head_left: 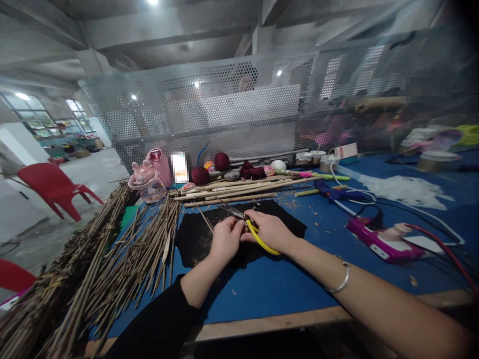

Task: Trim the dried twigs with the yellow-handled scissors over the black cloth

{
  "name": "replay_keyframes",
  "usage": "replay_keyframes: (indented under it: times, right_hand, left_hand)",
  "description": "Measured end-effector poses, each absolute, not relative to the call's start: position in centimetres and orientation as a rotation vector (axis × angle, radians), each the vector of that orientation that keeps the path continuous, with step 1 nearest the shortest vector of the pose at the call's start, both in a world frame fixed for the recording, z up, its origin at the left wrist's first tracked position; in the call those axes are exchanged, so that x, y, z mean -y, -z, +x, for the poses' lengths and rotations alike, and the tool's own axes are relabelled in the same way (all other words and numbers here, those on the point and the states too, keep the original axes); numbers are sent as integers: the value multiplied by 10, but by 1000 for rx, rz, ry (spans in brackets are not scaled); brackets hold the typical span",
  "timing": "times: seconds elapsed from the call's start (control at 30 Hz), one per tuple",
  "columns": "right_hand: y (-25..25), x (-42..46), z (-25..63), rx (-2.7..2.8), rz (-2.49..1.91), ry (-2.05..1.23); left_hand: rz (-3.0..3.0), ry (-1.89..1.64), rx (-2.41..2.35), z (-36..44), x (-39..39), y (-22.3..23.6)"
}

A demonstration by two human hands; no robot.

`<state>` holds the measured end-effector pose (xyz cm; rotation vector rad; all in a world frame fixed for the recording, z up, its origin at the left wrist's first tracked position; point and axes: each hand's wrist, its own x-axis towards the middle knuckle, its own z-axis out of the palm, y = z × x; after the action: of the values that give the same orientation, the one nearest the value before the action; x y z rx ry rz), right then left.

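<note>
My right hand [271, 230] is closed around scissors [258, 234] with yellow handles. Their metal blades point up and to the left, above a black cloth [194, 244]. Close beside it, my left hand [226, 240] is pinched on a thin brown stick [205, 218], which slants up to the left from the fingers. The fingertips of both hands nearly meet near the scissors' pivot, so the stick's near end is hidden. Small brown scraps are scattered over the cloth.
Loose thin sticks [138, 259] and a thick bundle [80, 234] cover the table's left side. Behind the cloth lie pale rods [239, 188] and dark red yarn balls [222, 161]. At right are a purple power strip [385, 244], a blue glue gun [333, 192] and white gloves [407, 189].
</note>
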<state>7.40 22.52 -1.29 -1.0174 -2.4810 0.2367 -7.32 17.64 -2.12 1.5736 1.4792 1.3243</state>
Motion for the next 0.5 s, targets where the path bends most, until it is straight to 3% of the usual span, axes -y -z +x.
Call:
replay_keyframes:
  times: [0.5]
  right_hand:
    - [22, -227, 73, 2423, -985, -145]
  left_hand:
    - [1601, -1339, -1516, -73, -175, 18]
